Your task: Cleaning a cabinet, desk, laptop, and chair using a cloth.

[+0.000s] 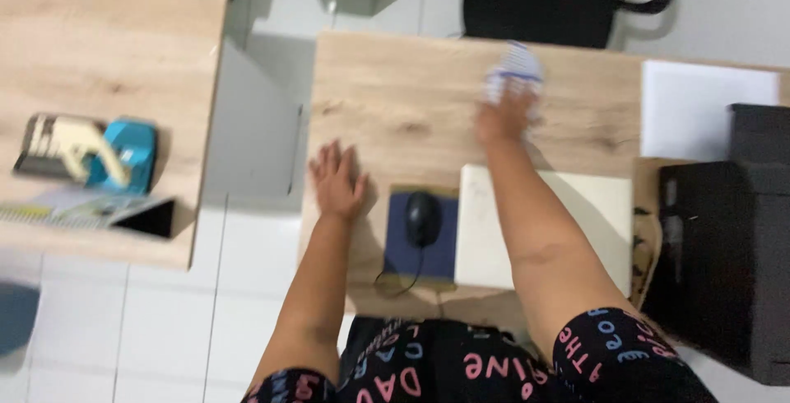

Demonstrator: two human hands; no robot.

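Your right hand (504, 116) is stretched far out over the wooden surface (395, 98), pressed down on a white-and-blue cloth (514, 69) that lies near the far edge; the picture is blurred there, so you cannot tell whether the fingers are closed around the cloth or only flat on top of it. Your left hand (336, 181) lies open and flat on the surface, holding nothing, just beside the dark blue mouse pad (420, 246) with the black mouse (423, 218) on it. The main risk is at the far rim: the cloth sits close to the edge, and a push a little too long could send it off toward the black chair (539, 0) behind. Your right forearm crosses over the closed white laptop (609, 214), so if you lean or drop the elbow you could press on its lid or nudge it toward the dark box (724, 238) at your right. A sideways sweep toward you could catch the mouse or snag its cable, which loops off the near edge of the pad. The white sheet (708, 107) at the far right corner looks light enough to slide if the cloth brushes it.
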